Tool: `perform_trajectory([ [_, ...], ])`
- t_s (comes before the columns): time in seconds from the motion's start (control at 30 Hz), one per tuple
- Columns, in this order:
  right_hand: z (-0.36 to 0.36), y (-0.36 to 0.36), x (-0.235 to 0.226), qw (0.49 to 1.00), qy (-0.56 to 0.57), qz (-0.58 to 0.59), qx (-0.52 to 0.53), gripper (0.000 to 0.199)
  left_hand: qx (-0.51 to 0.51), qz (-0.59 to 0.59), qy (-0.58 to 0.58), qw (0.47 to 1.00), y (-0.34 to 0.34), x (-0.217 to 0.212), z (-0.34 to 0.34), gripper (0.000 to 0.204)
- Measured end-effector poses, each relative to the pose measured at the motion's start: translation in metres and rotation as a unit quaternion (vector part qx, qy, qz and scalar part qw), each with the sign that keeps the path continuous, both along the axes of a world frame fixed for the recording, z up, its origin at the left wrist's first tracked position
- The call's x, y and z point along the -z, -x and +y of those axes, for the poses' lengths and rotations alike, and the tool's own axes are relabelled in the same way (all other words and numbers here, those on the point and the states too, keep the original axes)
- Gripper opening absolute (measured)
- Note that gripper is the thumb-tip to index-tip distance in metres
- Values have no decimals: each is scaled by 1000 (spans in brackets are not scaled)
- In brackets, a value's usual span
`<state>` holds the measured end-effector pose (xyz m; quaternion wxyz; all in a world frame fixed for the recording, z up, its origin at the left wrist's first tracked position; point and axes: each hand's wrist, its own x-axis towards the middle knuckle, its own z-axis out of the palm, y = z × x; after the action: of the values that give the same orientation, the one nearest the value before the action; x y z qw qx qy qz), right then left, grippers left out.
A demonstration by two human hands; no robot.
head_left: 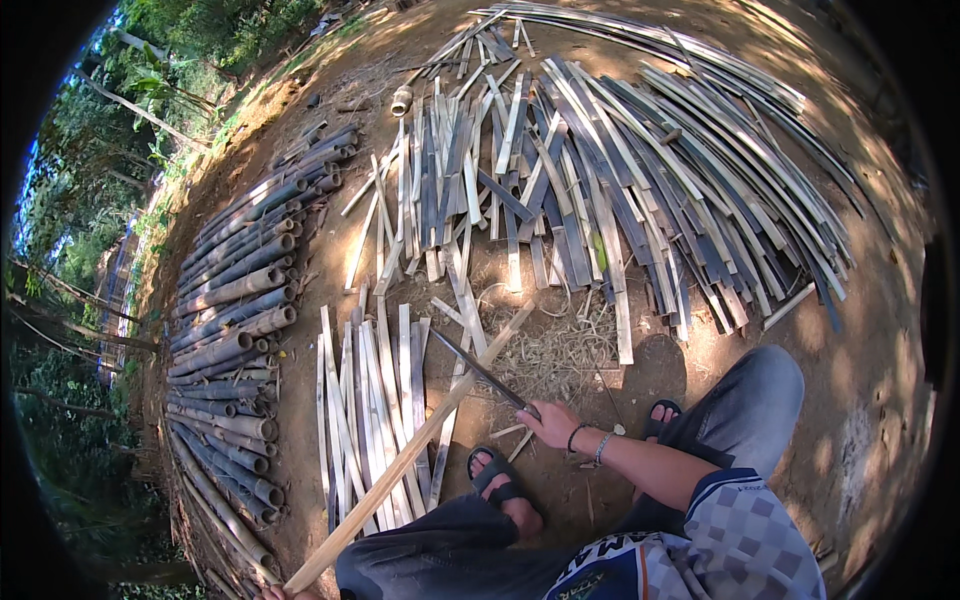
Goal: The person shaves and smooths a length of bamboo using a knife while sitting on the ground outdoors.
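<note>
My right hand is closed round the handle of a long, dark-bladed machete. Its blade points up and to the left, crossing a pale split bamboo strip; whether it touches the strip, I cannot tell. The strip runs diagonally from the lower left edge up toward the middle of the view. At its lower end my left hand grips it, mostly cut off by the picture's edge. My sandalled feet rest on the dirt, with my knees bent on both sides.
Several split bamboo strips lie just left of my foot. A wide heap of strips spreads ahead and to the right. Whole bamboo poles are stacked at the left. Thin shavings cover the dirt in front of me.
</note>
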<state>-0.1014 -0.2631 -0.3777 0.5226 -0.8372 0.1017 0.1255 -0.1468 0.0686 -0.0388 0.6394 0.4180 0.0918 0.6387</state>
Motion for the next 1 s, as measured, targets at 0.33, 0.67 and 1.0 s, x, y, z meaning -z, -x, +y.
perform_trajectory([
  [0.33, -9, -6, 2, 999, -18, -23, -21, 50, 30, -12, -12, 999, 0, 1, 7, 44],
  [0.67, -15, 0, 13, 999, 24, -22, -35, 52, 61, 7, -67, 996, 4, 9, 24, 44],
  [1.0, -18, -5, 24, 997, -9, 4, -74, 51, -12, 7, 20, 1000, -5, 8, 23, 43],
])
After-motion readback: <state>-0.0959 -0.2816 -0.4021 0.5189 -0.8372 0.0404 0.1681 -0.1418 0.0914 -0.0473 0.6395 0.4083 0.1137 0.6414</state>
